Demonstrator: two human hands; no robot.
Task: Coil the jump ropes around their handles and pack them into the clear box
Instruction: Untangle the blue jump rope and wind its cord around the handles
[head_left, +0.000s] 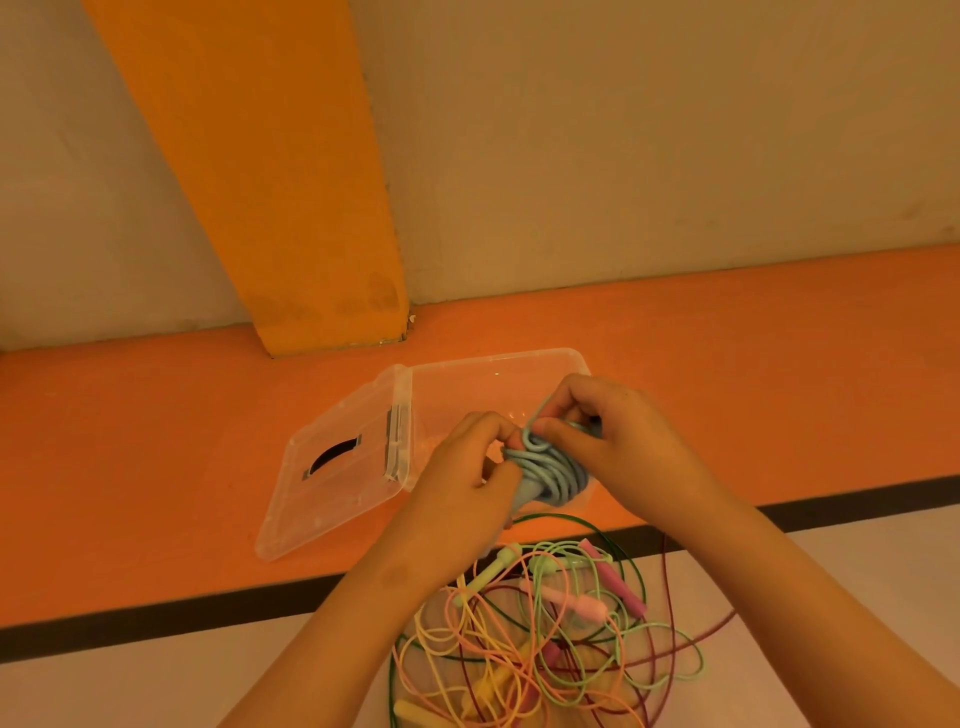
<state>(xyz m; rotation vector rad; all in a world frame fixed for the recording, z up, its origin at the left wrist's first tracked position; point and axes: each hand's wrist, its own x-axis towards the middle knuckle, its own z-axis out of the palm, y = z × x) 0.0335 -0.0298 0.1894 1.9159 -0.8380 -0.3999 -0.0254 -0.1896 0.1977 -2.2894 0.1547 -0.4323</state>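
Both my hands hold a light blue jump rope (553, 473), its cord wound in several turns round its handles, just above the near edge of the clear box (488, 371). My left hand (467, 478) grips the handles from below. My right hand (613, 431) pinches a small loop of the blue cord at the top of the bundle. The box stands open on the orange floor, its hinged lid (332, 467) lying flat to the left. What lies inside the box is hidden by my hands.
A tangled pile of loose jump ropes (550, 639) in pink, green, yellow, orange and dark red lies on the pale floor close to me. An orange pillar (291, 208) and a beige wall stand behind the box. A black strip (156, 623) separates the orange floor from the pale floor.
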